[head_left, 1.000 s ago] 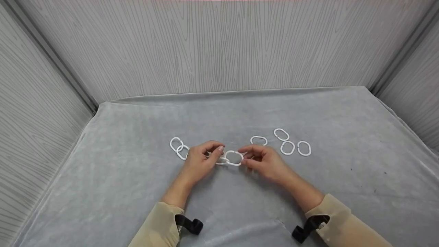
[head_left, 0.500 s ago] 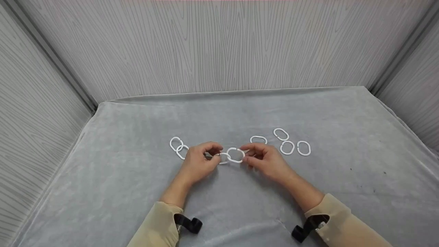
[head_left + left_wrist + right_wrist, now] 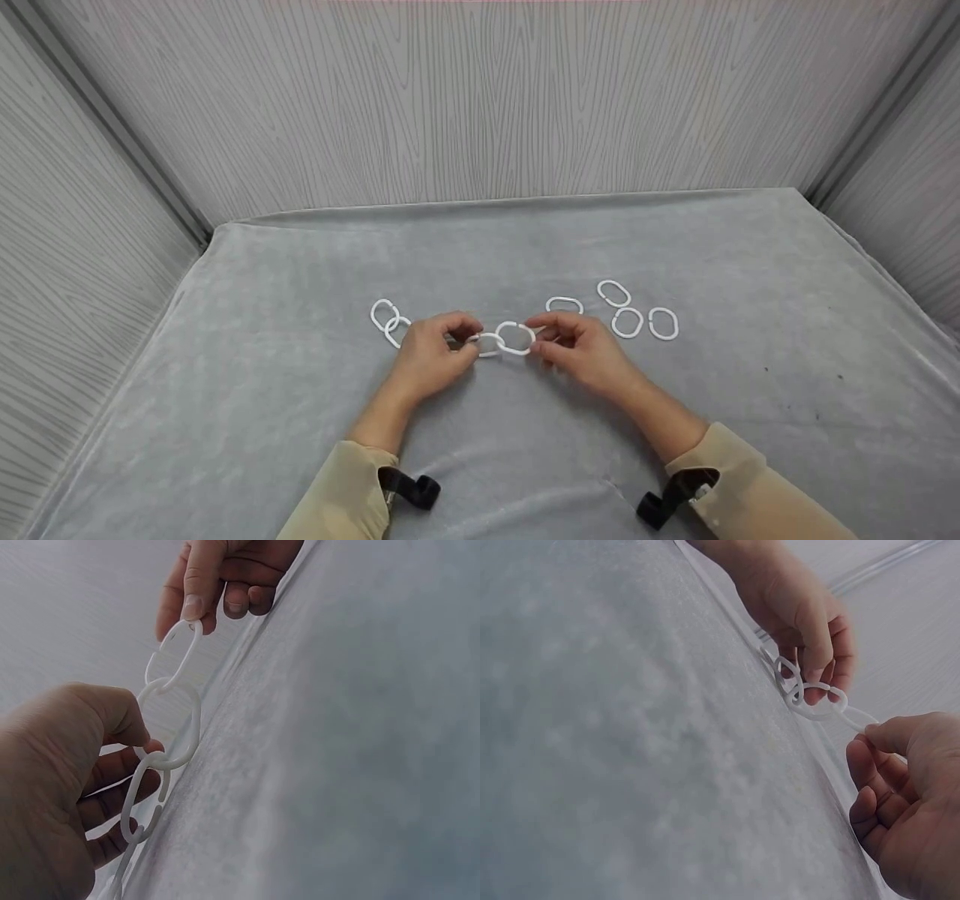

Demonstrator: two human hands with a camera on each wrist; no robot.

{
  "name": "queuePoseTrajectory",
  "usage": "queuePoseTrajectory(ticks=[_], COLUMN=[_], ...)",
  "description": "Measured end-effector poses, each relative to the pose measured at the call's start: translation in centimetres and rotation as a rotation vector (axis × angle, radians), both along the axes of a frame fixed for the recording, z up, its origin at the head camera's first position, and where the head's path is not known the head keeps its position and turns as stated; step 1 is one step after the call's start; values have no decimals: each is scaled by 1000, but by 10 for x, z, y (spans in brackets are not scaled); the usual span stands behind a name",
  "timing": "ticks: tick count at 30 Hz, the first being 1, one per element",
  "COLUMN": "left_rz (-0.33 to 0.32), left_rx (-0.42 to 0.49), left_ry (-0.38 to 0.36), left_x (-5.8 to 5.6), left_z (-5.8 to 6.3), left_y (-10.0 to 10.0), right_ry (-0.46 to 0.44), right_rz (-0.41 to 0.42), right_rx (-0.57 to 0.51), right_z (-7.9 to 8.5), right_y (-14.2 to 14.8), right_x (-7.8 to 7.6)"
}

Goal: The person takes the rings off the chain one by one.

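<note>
A chain of white plastic oval links stretches between the two hands, low over the cloth. My right hand pinches the end link by thumb and fingertip; this link has a small gap in its side. It hooks through a second link, which my left hand pinches between thumb and index finger. Below that hang a third link and part of another in the left wrist view. Two joined links lie on the cloth beyond the left hand, which partly hides the lower one.
Several loose links lie right of the chain: one just behind the right hand, then a far one, a nearer one close to it, and a rightmost one. Grey cloth covers the table; patterned panels enclose it.
The end link has risen slightly and tilted between the hands. My left thumb has drawn back left and down, showing more of the second link. The loose links have stayed put.
</note>
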State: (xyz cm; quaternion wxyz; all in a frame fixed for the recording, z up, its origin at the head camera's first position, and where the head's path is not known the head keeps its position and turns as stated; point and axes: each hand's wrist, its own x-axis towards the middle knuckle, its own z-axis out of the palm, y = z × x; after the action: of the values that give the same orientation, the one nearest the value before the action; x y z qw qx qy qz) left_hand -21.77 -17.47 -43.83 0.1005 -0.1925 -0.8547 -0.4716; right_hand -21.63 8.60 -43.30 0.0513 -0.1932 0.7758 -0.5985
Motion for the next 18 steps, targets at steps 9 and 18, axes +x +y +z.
queuePoseTrajectory(ticks=[9, 18], left_rz=[6, 12], left_rx=[-21, -24], left_ry=[-18, 1], left_x=[1, 1], left_z=[1, 1], left_y=[-1, 1], right_ry=[0, 15], right_rz=[-5, -10], right_rx=[-7, -5], right_z=[1, -1], right_y=[0, 0], right_x=[0, -1])
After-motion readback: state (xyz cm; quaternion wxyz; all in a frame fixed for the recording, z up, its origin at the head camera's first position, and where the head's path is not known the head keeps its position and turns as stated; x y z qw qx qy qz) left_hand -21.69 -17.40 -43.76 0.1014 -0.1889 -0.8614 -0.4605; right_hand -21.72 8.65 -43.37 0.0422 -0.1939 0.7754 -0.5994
